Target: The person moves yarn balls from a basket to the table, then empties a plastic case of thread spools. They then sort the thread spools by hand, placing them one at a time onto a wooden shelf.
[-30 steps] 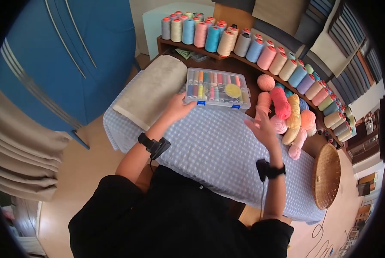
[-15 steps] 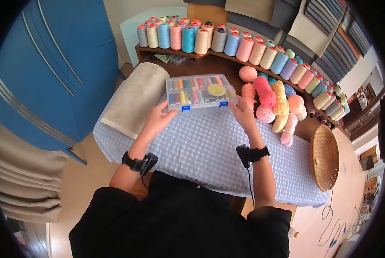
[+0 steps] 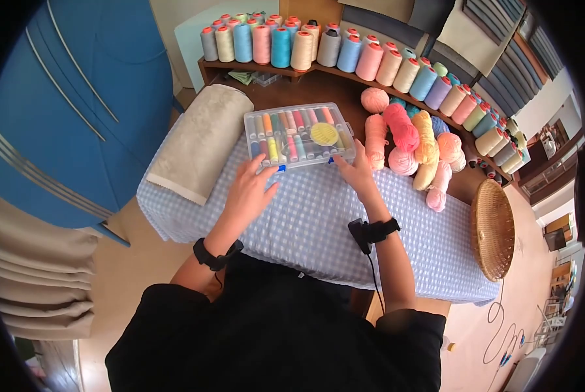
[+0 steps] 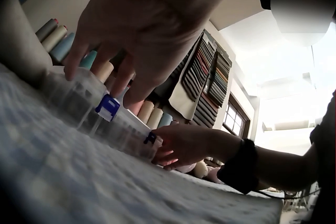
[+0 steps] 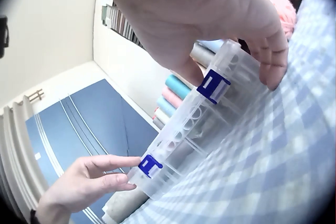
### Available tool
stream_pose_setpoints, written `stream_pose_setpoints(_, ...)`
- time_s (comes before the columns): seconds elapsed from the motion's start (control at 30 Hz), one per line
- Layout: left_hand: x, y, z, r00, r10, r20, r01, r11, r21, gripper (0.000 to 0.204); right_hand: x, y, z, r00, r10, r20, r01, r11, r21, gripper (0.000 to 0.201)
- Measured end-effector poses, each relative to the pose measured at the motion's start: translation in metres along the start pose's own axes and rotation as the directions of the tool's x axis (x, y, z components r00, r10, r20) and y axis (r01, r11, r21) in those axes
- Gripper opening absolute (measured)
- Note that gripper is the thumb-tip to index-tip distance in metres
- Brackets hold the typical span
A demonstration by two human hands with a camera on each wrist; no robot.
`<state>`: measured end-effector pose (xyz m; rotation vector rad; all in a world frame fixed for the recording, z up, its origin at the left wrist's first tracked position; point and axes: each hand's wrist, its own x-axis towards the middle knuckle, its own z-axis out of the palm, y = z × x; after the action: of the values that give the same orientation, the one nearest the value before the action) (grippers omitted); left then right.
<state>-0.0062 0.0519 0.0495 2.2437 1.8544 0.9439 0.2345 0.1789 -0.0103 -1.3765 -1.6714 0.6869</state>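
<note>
Thread case [image 3: 299,135]: lies on our checked cloth [image 3: 299,222], just beyond our hands, long axis across us.
Left hand [image 3: 245,188]: fingers extended, touching left front.
Right hand [image 3: 358,174]: gripping right front corner.

A clear plastic box [image 3: 291,136], lid down, lies flat on the cloth-covered table [image 3: 305,228], by its back edge and closer to its left end than its right. Two rows of colourful thread spools [image 3: 299,120] and a round yellow piece [image 3: 324,134] show inside. Blue latches [image 5: 214,86] line its front; the left hand [image 3: 247,189] touches its front-left corner, the right hand [image 3: 358,175] grips its front-right.
</note>
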Motion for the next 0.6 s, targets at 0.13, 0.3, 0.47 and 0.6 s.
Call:
stream_pose_setpoints(0.13,-0.003,0.002,0.005,0.999,0.035,-0.040,-0.037,0.998,-0.043,0.034,-0.002,-0.028,-0.001,0.935,0.349,0.069,-0.355,0.910,0.216,0.083)
stream_pose_setpoints(0.3,0.007,-0.001,0.006,0.999,-0.024,0.040,0.026,0.997,-0.067,0.032,0.000,-0.014,0.012,0.968,0.248,-0.048,-0.247,0.969,0.031,0.080)
stream_pose_setpoints(0.47,0.002,-0.009,0.012,0.996,0.058,0.071,-0.060,0.998,0.024,0.043,-0.002,-0.010,-0.003,0.996,0.081,-0.033,-0.077,0.993,0.091,0.077)
stream_pose_setpoints(0.6,0.012,-0.021,-0.006,0.980,-0.197,0.017,0.187,0.898,-0.399,0.059,-0.003,-0.046,-0.033,0.891,0.362,0.273,-0.423,0.881,0.213,0.064)
